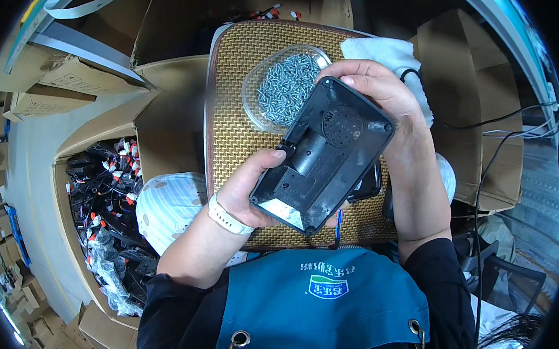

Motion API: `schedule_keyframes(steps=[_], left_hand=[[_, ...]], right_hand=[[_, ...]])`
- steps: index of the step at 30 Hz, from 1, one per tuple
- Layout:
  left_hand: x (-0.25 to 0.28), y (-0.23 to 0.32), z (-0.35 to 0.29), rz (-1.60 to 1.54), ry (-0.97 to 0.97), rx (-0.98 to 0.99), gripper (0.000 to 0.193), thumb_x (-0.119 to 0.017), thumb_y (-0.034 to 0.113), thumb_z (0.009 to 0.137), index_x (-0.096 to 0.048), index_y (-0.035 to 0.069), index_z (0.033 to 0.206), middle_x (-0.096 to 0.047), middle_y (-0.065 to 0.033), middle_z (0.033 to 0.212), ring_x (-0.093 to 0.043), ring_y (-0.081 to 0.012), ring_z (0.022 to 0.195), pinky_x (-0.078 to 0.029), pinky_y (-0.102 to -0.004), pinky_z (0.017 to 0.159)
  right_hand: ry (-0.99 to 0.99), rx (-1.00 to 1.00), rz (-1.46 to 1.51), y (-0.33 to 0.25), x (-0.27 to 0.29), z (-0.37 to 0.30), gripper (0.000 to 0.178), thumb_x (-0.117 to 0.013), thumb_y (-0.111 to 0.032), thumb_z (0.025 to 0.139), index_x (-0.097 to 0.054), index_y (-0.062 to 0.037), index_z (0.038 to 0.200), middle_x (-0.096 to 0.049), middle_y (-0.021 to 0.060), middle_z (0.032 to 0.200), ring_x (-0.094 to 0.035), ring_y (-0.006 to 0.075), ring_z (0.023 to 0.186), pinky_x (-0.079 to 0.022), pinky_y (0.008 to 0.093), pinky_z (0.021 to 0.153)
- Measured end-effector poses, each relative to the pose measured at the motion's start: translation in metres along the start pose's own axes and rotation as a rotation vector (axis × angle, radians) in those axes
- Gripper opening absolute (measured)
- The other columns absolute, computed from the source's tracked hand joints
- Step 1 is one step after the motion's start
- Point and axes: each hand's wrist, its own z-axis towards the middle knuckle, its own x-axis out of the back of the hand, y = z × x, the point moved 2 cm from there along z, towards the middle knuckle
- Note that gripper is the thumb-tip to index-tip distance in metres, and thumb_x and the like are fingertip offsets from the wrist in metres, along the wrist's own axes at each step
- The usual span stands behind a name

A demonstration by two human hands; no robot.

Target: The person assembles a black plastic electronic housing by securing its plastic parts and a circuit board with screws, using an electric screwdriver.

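A black rectangular plastic housing (pixel 317 166) is tilted between my hands above the woven-top surface (pixel 230 101). A round patch of small holes and corner screw holes show on it. My left hand (pixel 249 188), with a white wristband, grips its lower left edge, thumb on top. At its upper right end, my right hand (pixel 380 88) holds the top corner and side. Beneath the housing another black part (pixel 368 183) partly shows, its shape mostly hidden. Thin coloured wires (pixel 339 223) hang below the lower edge. Just beyond lies a clear tub (pixel 249 99) of small silver screws (pixel 287 87).
A white cloth (pixel 384 53) lies at the far right of the surface. To my left stands a carton (pixel 64 213) filled with black parts and wires with red and white connectors. Cartons (pixel 467 99) stand on the right, where loose cables (pixel 514 133) hang.
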Motion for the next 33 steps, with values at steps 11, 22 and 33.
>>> schedule_keyframes(steps=[11,22,33], left_hand=[[-0.004,-0.011,0.001,0.022,-0.133,0.107,0.063,-0.057,0.038,0.088,-0.042,-0.002,0.135,-0.055,-0.0275,0.125,-0.060,-0.0438,0.106,-0.049,-0.0559,0.091],[-0.009,-0.026,-0.003,0.108,-0.296,0.238,0.074,-0.052,0.045,0.089,-0.033,-0.005,0.140,-0.051,-0.0353,0.125,-0.060,-0.0445,0.107,-0.046,-0.0450,0.096],[-0.010,-0.022,-0.007,0.127,-0.351,0.232,0.076,-0.051,0.046,0.089,-0.032,-0.005,0.142,-0.048,-0.0356,0.128,-0.056,-0.0445,0.113,-0.044,-0.0463,0.098]], right_hand=[[-0.315,0.032,0.149,0.006,-0.005,0.006,0.028,-0.073,-0.024,0.082,-0.064,-0.0008,0.093,-0.064,0.0045,0.083,-0.064,0.0105,0.075,-0.055,0.0228,0.068],[-0.626,0.215,0.091,0.000,-0.029,0.001,0.035,-0.074,-0.032,0.079,-0.050,-0.0099,0.068,-0.051,0.0014,0.068,-0.044,0.0078,0.058,-0.037,0.0196,0.048],[-0.489,0.193,-0.037,-0.009,-0.030,-0.007,0.030,-0.072,-0.028,0.074,-0.052,-0.0058,0.073,-0.057,0.0065,0.078,-0.052,0.0106,0.067,-0.045,0.0223,0.059]])
